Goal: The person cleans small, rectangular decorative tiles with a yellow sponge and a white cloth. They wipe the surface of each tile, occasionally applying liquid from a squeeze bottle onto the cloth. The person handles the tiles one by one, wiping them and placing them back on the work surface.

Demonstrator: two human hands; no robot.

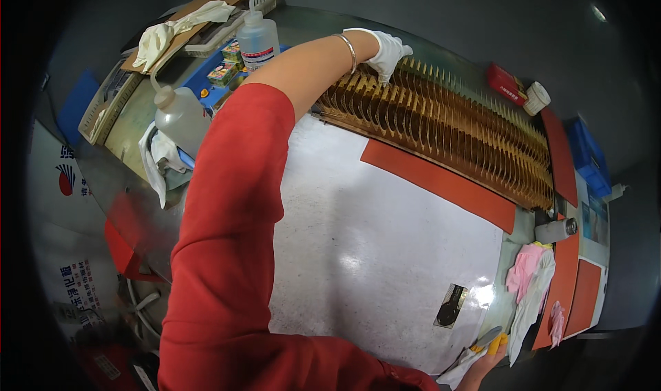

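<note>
My left hand point(387, 52), in a white glove, reaches across to the far left end of a brown slotted rack point(441, 119). Its fingers bend down over the slots; whatever they grip is hidden. At the lower right edge is my right hand point(487, 365), with yellow covers on its fingertips. These fingers are closed on a white cloth point(456, 372), and a flat, rounded dark grey piece point(487, 339) sticks out beside them. Close to that hand, a small black rectangular plate with a round mark point(451, 306) lies on the white tabletop sheet point(330, 253).
Squeeze bottles point(258, 40) and a blue tray point(200, 81) stand at the far left. An orange-red mat point(441, 184) runs along the rack's near side. Rightward lie pink and white cloths point(527, 267), a grey bottle point(556, 230), a red box point(506, 83) and a blue bin point(589, 158).
</note>
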